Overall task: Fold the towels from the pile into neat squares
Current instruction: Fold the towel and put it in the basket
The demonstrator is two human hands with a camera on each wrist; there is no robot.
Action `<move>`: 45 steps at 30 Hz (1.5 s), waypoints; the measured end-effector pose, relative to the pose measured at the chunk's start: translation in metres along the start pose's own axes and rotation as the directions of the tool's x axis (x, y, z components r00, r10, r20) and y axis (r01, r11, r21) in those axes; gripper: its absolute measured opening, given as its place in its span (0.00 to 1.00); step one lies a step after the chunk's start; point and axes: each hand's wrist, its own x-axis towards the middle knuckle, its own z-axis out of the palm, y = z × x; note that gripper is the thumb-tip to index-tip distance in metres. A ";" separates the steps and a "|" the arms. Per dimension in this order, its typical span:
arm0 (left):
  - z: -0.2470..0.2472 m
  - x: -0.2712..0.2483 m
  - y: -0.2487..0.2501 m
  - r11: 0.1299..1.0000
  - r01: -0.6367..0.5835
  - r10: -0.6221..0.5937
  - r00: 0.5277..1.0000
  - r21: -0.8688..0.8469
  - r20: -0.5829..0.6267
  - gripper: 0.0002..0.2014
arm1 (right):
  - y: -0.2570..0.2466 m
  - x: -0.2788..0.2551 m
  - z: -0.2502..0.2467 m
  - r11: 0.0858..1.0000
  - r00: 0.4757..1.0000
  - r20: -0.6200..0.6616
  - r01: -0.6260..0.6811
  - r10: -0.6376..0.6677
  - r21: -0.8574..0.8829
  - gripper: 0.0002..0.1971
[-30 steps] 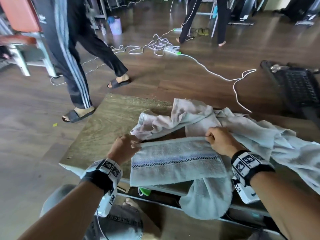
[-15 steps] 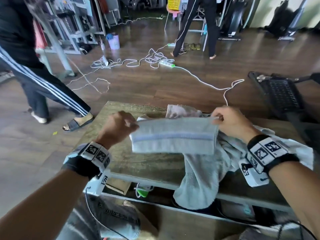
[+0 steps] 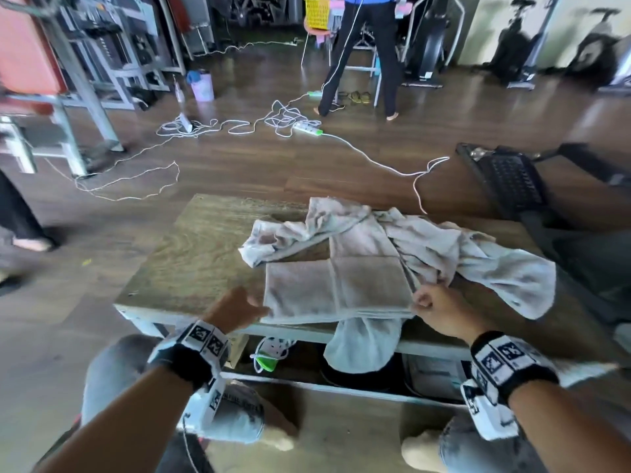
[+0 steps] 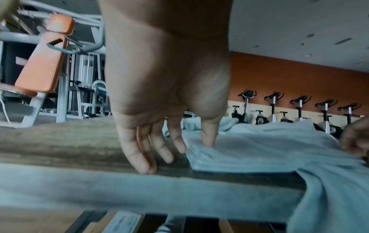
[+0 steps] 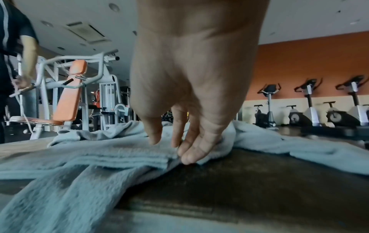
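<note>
A pale grey folded towel [image 3: 338,288] lies flat near the front edge of the wooden table [image 3: 191,254]. My left hand [image 3: 254,303] is at its near left corner. In the left wrist view that hand [image 4: 179,149] has straight fingers [image 4: 143,164] on the table, with the thumb resting on the towel [image 4: 249,151]. My right hand [image 3: 421,302] is at the near right corner. In the right wrist view its fingertips [image 5: 189,156] touch the edge of the towel [image 5: 119,154], thumb held apart. The crumpled pile [image 3: 430,247] lies behind and to the right.
One towel [image 3: 362,346] hangs over the table's front edge. White cables [image 3: 290,124] trail over the floor beyond. A person in black trousers [image 3: 358,63] stands at the back. Black equipment [image 3: 505,179] sits to the right, and a shoe [image 3: 269,353] under the table.
The folded towel, held up in the air between both hands half a second ago, now lies flat on the table. Both hands came down to its near corners and loosened their grip.
</note>
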 end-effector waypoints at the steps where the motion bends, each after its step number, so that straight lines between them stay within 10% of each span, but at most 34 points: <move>1: 0.008 -0.003 0.002 1.000 0.029 -0.029 0.998 0.007 -0.048 0.23 | 0.000 -0.001 0.007 0.999 0.999 -0.036 -0.030 0.031 0.013 0.10; 11: 0.025 -0.016 0.017 0.979 0.205 -0.194 0.944 0.014 -0.267 0.20 | -0.007 -0.002 0.026 0.970 0.954 -0.206 -0.187 0.217 0.152 0.12; 35: 0.025 -0.018 0.007 0.979 0.021 -0.078 0.957 -0.202 -0.278 0.28 | -0.009 -0.015 0.015 0.970 0.969 -0.173 -0.139 0.174 0.201 0.04; 45: 0.029 -0.006 0.011 0.991 0.037 -0.071 0.959 -0.126 -0.275 0.13 | -0.005 -0.008 0.021 0.989 0.955 -0.257 -0.138 0.148 0.058 0.08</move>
